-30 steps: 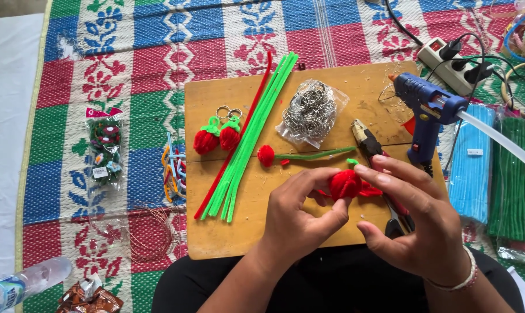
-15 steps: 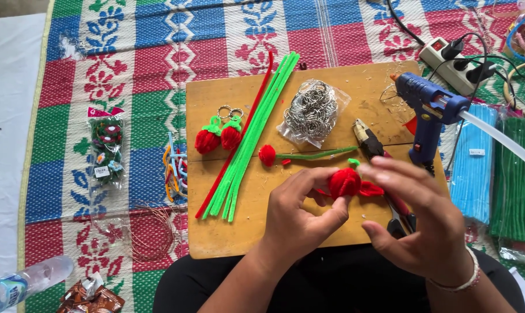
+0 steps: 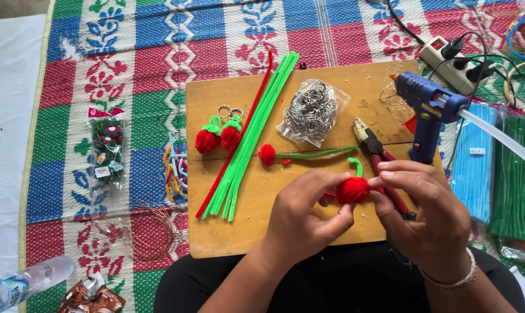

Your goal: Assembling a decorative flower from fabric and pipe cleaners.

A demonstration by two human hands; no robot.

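Both hands meet over the near edge of a wooden board (image 3: 239, 237). My left hand (image 3: 302, 217) and my right hand (image 3: 431, 214) pinch a small red fuzzy ball (image 3: 352, 190) wound from pipe cleaner. A short green stem (image 3: 356, 166) curls up from the ball's top. Red-handled pliers (image 3: 374, 152) lie on the board just beyond my right hand, partly hidden by it.
On the board lie green and red pipe cleaners (image 3: 246, 139), two red strawberry keychains (image 3: 217, 134), a bag of metal key rings (image 3: 312, 111), a red ball on a green stem (image 3: 268, 155) and a blue glue gun (image 3: 429, 110). Packs of pipe cleaners (image 3: 494, 168) lie right, a power strip (image 3: 455, 61) behind.
My right hand closed in from an open pose onto the red ball. The ball turned, its loose red end is out of sight, and the green stem now stands up.
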